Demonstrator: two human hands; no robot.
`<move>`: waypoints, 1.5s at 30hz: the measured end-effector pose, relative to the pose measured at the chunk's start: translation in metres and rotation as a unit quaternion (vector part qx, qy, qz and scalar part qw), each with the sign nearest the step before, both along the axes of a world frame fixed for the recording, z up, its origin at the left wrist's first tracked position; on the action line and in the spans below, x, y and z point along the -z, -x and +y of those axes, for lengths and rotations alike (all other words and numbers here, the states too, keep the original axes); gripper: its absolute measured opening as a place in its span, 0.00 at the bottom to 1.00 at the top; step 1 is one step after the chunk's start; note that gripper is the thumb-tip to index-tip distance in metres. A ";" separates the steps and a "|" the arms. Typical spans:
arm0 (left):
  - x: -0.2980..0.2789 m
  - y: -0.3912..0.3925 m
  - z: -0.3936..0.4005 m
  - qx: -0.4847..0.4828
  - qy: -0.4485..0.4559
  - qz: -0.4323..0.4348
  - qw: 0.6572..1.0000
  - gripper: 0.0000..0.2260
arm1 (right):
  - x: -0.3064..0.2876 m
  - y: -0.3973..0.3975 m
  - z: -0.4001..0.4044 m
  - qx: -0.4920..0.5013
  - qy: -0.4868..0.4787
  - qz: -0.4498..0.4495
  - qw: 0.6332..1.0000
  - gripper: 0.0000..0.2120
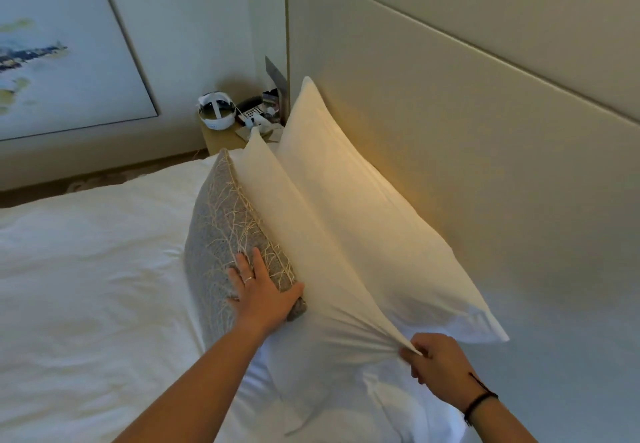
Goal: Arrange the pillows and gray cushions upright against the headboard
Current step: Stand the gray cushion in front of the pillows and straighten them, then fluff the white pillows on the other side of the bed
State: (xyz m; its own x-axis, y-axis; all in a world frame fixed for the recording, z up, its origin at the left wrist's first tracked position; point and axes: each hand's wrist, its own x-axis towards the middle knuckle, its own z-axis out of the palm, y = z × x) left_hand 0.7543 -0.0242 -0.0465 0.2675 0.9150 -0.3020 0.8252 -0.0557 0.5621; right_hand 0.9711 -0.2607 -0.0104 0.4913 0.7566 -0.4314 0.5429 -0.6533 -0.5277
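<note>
Two white pillows stand upright in a row along the beige headboard [485, 131]. The back pillow [363, 207] leans on the headboard and the front pillow [304, 234] leans on it. A gray cushion [221, 221] with a pale branch pattern stands upright against the front pillow. My left hand [259, 290] lies flat on the cushion's near end, fingers spread, thumb hooked over its top corner. My right hand [436, 363] pinches the near corner of the front pillow and pulls the fabric taut.
The white duvet [86, 286] covers the bed to the left. Beyond the pillows a bedside table [221, 137] holds a white headset [216, 110], a remote and papers. A framed painting [62, 44] hangs on the far wall.
</note>
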 end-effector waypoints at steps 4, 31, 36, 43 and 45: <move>-0.001 0.002 -0.002 -0.004 0.008 -0.003 1.000 0.54 | 0.009 0.002 -0.008 -0.027 -0.018 -0.004 0.999 0.16; -0.015 -0.112 -0.241 0.332 -0.014 -0.052 0.942 0.09 | 0.049 -0.029 -0.248 0.312 -0.103 0.198 0.923 0.06; -0.013 -0.162 -0.293 0.526 0.019 0.000 0.850 0.07 | 0.046 0.008 -0.350 0.461 -0.078 0.140 0.873 0.09; 0.020 -0.186 -0.405 0.685 0.121 0.010 0.719 0.13 | 0.028 0.177 -0.456 0.711 -0.048 0.086 0.696 0.08; 0.024 -0.173 -0.442 0.726 0.151 0.003 0.671 0.13 | 0.022 0.239 -0.464 0.777 -0.038 0.070 0.624 0.09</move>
